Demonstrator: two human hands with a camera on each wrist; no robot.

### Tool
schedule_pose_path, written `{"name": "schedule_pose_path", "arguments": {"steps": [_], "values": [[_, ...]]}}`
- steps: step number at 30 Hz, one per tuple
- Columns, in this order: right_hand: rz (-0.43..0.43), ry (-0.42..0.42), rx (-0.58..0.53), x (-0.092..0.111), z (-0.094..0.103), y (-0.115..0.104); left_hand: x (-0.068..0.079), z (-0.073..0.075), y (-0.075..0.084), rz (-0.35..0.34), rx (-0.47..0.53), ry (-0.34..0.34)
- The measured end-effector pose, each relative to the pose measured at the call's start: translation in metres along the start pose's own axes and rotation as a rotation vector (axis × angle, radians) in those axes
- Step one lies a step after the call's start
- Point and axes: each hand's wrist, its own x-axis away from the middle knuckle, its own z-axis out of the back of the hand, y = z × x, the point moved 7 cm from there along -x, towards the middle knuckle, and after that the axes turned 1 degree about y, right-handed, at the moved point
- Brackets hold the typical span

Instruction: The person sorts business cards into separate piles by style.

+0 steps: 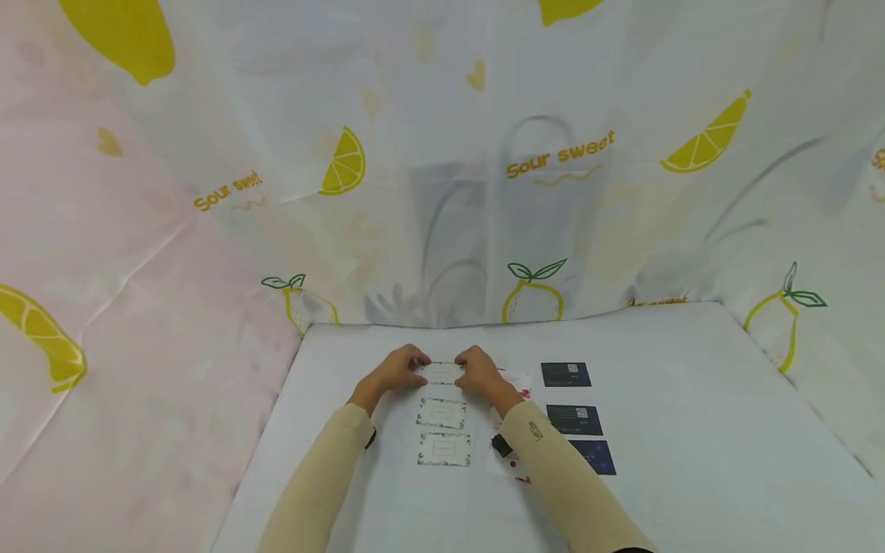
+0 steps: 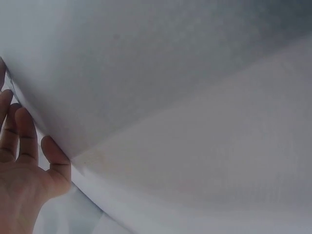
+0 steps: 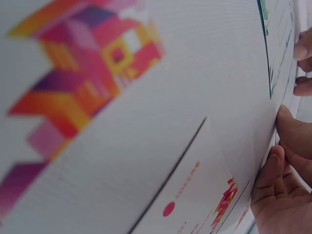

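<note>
At the far end of the left column lies a white card with a green leafy border. My left hand holds its left end, thumb at the near corner and fingers at the far one. My right hand holds the right end in the same way. Bent fingers of the left hand meet the white surface in the left wrist view. Thumb and fingertips of the right hand are close together at the surface in the right wrist view.
Two matching leafy cards lie nearer in that column. White cards with red print are partly hidden under the right forearm. To the right is a column of dark blue cards. A lemon-print curtain borders the white table.
</note>
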Motion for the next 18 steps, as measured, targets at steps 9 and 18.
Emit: {"name": "schedule_pose_path", "arguments": {"steps": [9, 18], "values": [[0.008, -0.012, 0.026, 0.0021, 0.0027, -0.0024, -0.0012, 0.0029, 0.001, -0.003, 0.008, 0.013], [-0.01, -0.016, 0.022, 0.0012, -0.0029, 0.0004, 0.0017, 0.0035, 0.0005, 0.007, 0.019, 0.005]]}}
